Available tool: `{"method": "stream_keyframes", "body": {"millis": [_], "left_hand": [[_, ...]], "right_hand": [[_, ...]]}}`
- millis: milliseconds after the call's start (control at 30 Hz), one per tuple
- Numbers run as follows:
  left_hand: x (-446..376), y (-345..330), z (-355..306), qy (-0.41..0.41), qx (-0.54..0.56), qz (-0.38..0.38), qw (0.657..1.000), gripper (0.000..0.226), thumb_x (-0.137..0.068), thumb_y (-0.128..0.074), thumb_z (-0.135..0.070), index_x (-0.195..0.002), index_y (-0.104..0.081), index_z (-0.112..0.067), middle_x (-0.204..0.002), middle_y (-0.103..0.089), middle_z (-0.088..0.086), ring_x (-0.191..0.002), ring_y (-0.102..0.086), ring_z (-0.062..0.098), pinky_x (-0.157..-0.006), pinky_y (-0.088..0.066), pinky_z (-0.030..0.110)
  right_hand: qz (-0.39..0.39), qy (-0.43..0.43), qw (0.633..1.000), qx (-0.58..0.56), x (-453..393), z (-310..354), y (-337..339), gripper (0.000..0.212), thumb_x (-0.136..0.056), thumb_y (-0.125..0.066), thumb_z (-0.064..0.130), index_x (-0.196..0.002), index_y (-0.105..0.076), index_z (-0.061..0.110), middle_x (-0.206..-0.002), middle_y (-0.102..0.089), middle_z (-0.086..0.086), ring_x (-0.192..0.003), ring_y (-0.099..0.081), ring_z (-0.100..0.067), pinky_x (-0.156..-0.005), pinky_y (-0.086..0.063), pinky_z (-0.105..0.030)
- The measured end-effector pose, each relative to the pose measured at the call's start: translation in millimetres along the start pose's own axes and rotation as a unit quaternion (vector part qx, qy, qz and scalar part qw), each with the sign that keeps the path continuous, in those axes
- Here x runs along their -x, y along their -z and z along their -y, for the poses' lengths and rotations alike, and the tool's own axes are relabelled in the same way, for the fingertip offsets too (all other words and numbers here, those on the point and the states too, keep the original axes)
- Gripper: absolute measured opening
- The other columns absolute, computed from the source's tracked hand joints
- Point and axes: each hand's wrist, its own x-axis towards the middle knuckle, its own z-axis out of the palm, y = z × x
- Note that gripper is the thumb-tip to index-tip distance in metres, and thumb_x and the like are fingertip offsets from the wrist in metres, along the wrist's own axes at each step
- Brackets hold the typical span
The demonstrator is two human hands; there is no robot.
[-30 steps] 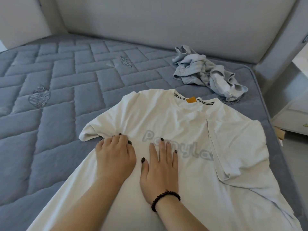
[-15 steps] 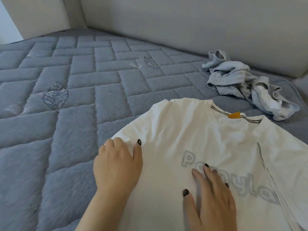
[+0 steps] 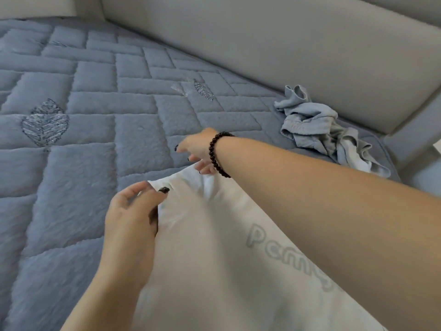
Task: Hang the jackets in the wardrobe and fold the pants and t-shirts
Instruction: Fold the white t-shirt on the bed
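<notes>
A white t-shirt (image 3: 214, 271) with grey lettering lies spread on the blue quilted mattress (image 3: 83, 151), in the lower right of the head view. My left hand (image 3: 133, 216) pinches the shirt's left sleeve edge between thumb and fingers. My right hand (image 3: 200, 151), with a dark bead bracelet on its wrist, reaches across to the shirt's left shoulder. Its lower fingers curl onto the fabric there while the index finger points out over the mattress. My right forearm hides the collar and much of the lettering.
A crumpled light blue-grey garment (image 3: 319, 130) lies at the mattress's far right corner. A padded grey headboard (image 3: 286, 48) runs along the far side. Bare mattress stretches to the left.
My right hand left the shirt's chest and crossed over to the left shoulder. My left hand went from lying flat to pinching the sleeve edge. The view swung left.
</notes>
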Motion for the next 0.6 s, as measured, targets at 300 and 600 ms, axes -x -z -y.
{"method": "stream_keyframes", "body": {"millis": [300, 600], "left_hand": [[24.0, -14.0, 25.3, -0.397, -0.363, 0.161, 0.827, 0.023, -0.073, -0.055, -0.018, -0.092, -0.067, -0.022, -0.103, -0.063, -0.020, -0.105, -0.058, 0.003, -0.093, -0.042, 0.021], [22.7, -10.3, 51.5, -0.336, -0.559, 0.359, 0.667, 0.024, -0.074, -0.055, -0.042, -0.094, -0.068, -0.039, -0.096, -0.063, -0.024, -0.094, -0.054, -0.002, -0.095, -0.031, 0.017]], "right_hand": [[-0.112, 0.070, 0.987, 0.087, 5.0, -11.7, 14.8, 0.020, -0.082, -0.070, 0.013, -0.084, -0.051, 0.011, -0.091, -0.059, -0.010, -0.097, -0.062, -0.029, -0.089, -0.053, -0.033], [-0.156, 0.011, 0.955, -0.254, 35.1, -101.3, 47.8, 0.022, -0.079, -0.072, 0.008, -0.098, -0.061, 0.012, -0.085, -0.065, -0.006, -0.070, -0.062, -0.019, -0.060, -0.055, -0.027]]}}
